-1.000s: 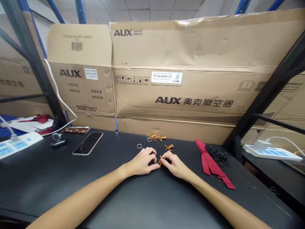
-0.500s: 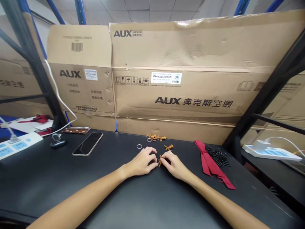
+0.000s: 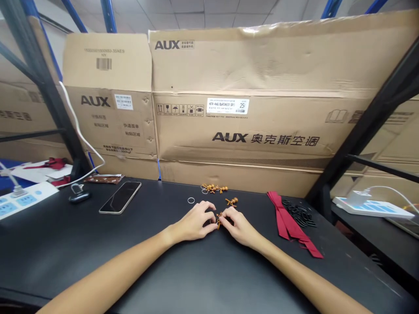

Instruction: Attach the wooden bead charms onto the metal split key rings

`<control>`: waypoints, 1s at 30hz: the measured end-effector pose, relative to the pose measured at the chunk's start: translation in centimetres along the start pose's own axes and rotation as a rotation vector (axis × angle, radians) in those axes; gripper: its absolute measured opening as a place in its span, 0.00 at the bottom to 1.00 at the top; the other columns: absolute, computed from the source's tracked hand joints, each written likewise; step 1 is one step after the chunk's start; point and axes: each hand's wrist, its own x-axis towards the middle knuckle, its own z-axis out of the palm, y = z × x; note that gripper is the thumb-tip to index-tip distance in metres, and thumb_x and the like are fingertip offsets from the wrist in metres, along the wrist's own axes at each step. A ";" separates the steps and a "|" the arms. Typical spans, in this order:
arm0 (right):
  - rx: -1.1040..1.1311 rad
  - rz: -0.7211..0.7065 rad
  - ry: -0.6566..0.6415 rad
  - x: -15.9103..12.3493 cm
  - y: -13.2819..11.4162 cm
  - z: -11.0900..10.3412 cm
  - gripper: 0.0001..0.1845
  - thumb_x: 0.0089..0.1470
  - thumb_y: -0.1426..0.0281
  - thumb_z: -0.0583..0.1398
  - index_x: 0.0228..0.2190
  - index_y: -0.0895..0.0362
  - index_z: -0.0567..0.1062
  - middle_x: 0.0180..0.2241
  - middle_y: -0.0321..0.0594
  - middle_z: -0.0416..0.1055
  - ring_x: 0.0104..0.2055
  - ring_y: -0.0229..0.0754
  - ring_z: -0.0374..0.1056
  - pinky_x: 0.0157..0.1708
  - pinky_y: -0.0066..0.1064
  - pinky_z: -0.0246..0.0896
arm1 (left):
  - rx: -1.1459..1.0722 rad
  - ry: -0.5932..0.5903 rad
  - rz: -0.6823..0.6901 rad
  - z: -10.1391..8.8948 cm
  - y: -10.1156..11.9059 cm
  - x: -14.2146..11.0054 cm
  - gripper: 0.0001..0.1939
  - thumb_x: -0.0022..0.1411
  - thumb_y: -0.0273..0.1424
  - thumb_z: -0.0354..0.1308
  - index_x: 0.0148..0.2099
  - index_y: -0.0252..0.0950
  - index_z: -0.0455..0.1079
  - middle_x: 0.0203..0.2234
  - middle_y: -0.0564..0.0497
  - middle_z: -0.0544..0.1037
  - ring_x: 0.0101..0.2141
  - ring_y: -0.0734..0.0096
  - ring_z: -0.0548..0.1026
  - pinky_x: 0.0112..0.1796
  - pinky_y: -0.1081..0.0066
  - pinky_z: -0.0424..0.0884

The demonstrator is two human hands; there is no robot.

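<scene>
My left hand (image 3: 196,221) and my right hand (image 3: 240,226) meet low over the black table. Between their fingertips is a small amber-brown charm (image 3: 219,220) with a knotted cord, partly hidden by the fingers. My right thumb and forefinger pinch it from the right. The curled fingers of my left hand close on its left side; the exact grip is hard to see. Just behind lies another gourd-like charm (image 3: 232,201) with cord. A cluster of similar charms (image 3: 214,189) with metal rings sits farther back. One loose silver ring (image 3: 191,200) rests behind my left hand.
Red ribbon strips (image 3: 291,224) and a pile of black clasps (image 3: 301,214) lie at right. A phone (image 3: 120,198), a dark earbud case (image 3: 79,196) and a white power strip (image 3: 29,198) are at left. Cardboard (image 3: 242,144) walls the back, between black metal posts.
Both hands stay almost in place, with the charm between the fingertips shifting very slightly. The whole view has drifted a little.
</scene>
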 end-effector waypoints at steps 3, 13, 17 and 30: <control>0.046 -0.021 -0.045 -0.2 -0.4 -0.1 0.14 0.61 0.63 0.51 0.27 0.55 0.68 0.28 0.38 0.67 0.31 0.41 0.63 0.33 0.33 0.61 | 0.004 -0.012 0.015 0.0 0.0 0.0 0.07 0.65 0.32 0.53 0.38 0.37 0.72 0.47 0.45 0.68 0.47 0.61 0.67 0.51 0.61 0.65; -0.070 0.028 0.029 0.1 0.9 0.2 0.13 0.60 0.65 0.51 0.25 0.54 0.67 0.27 0.40 0.67 0.32 0.43 0.62 0.36 0.37 0.60 | -0.011 -0.012 0.006 0.0 0.0 0.1 0.07 0.66 0.30 0.52 0.39 0.37 0.71 0.48 0.46 0.68 0.47 0.63 0.67 0.51 0.61 0.64; -0.013 0.001 0.019 0.0 0.3 -0.1 0.14 0.61 0.63 0.51 0.26 0.55 0.68 0.27 0.39 0.67 0.31 0.43 0.63 0.35 0.37 0.61 | -0.016 -0.009 -0.005 0.0 0.0 0.0 0.06 0.63 0.34 0.56 0.38 0.37 0.71 0.47 0.46 0.68 0.47 0.62 0.67 0.50 0.61 0.65; -0.119 0.037 0.034 0.1 0.9 0.2 0.12 0.59 0.66 0.52 0.25 0.55 0.68 0.27 0.40 0.67 0.32 0.44 0.63 0.35 0.37 0.59 | -0.008 -0.016 0.029 0.1 -0.3 0.2 0.06 0.66 0.29 0.53 0.37 0.38 0.72 0.47 0.48 0.68 0.47 0.64 0.66 0.50 0.64 0.64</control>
